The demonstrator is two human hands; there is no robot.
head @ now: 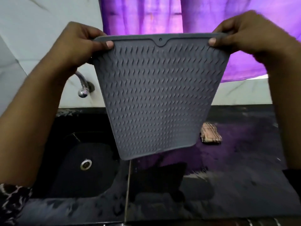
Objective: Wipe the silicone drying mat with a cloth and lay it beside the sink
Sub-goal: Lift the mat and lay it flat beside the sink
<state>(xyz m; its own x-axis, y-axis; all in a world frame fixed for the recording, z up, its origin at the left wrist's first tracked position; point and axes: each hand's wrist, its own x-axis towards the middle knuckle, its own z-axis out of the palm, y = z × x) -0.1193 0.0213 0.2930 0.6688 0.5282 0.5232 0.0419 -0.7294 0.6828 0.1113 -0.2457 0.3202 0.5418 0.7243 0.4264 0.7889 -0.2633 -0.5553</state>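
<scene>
Now mat [156,95] hangs between hands — left hand [81,44], right hand [244,35] — pinching top corners.

A single head-worn wide-angle view looks forward and down from close above the dark desk [228,185]. The sink [78,168] lies at 7 o'clock, the purple curtain [146,13] at 12, and a raised mat [156,95] fills the centre.

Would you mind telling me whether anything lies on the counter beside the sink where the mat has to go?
Yes: a folded cloth lies on the counter right of the sink, partly hidden behind the mat, which both hands hold up by its top corners.
</scene>
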